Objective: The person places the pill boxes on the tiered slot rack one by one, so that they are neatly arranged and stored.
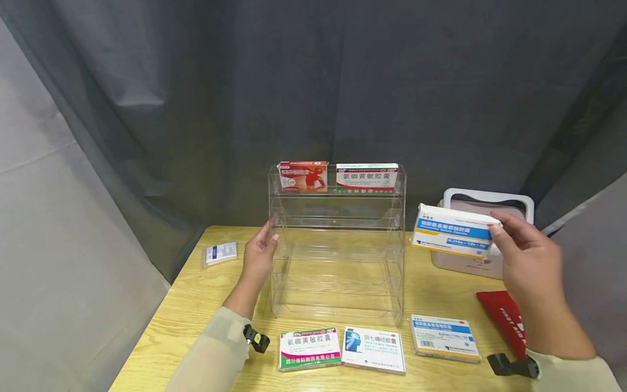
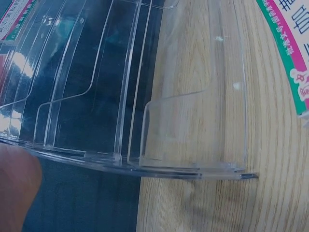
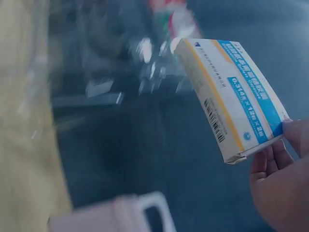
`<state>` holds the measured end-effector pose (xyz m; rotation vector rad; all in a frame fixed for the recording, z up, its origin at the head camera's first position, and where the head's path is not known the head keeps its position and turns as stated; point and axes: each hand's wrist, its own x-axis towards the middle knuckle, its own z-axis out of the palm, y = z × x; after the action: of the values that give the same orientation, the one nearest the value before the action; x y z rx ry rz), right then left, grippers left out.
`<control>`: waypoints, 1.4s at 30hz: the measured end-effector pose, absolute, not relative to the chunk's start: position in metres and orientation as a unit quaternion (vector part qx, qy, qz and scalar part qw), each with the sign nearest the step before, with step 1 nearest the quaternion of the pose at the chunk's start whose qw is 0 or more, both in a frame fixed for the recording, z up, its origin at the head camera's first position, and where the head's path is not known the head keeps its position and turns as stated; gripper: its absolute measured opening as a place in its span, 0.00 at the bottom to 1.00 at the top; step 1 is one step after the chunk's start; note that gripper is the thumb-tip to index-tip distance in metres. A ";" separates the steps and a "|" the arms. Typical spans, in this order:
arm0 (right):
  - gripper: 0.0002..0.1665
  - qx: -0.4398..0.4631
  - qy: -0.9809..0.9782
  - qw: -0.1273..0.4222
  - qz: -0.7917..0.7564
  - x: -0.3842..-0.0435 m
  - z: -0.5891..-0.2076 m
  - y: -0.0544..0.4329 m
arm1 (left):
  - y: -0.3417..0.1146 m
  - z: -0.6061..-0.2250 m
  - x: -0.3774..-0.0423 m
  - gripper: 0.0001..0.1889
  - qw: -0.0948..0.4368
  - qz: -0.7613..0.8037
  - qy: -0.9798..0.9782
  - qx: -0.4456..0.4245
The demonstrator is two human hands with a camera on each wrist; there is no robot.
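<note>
My right hand [image 1: 531, 264] pinches a white, blue and yellow medicine box [image 1: 453, 231] by its right end, raised to the right of a clear plastic display rack [image 1: 338, 313]. The right wrist view shows the same box tilted, my thumb on its printed face and fingers behind. My left hand [image 1: 259, 256] holds the rack's left side; its thumb [image 2: 17, 181] shows at the side panel in the left wrist view, the other fingers hidden there. The rack's top tier bears a red medicine box [image 1: 302, 177] on the left and a green-and-white medicine box [image 1: 367, 178] on the right.
Before the rack lie a green-and-white box [image 1: 309, 348], a white-and-blue box [image 1: 373, 350] and another blue-and-yellow box [image 1: 443, 338]. A small pack [image 1: 220, 253] lies far left. A handled container [image 1: 467, 264] and red first aid pouch [image 1: 504, 318] stand right. A dark curtain [image 1: 303, 81] hangs behind.
</note>
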<state>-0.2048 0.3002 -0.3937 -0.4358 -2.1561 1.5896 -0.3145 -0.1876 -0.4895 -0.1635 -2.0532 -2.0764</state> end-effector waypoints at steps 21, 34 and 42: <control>0.14 0.141 -0.785 0.331 0.504 -0.306 -0.369 0.114 | -0.184 -0.488 -0.314 0.30 0.104 -0.710 -0.696 -0.034; 0.15 0.096 -0.807 0.262 0.520 -0.325 -0.406 0.068 | -0.183 -0.487 -0.313 0.30 0.107 -0.711 -0.694 -0.036; 0.14 0.098 -0.801 0.256 0.533 -0.325 -0.408 0.053 | -0.181 -0.486 -0.313 0.30 0.110 -0.716 -0.688 -0.048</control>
<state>-0.3248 0.0532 -0.4078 0.2666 -2.1732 1.4472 -0.3131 -0.1806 -0.4864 -0.1402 -2.0219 -2.1027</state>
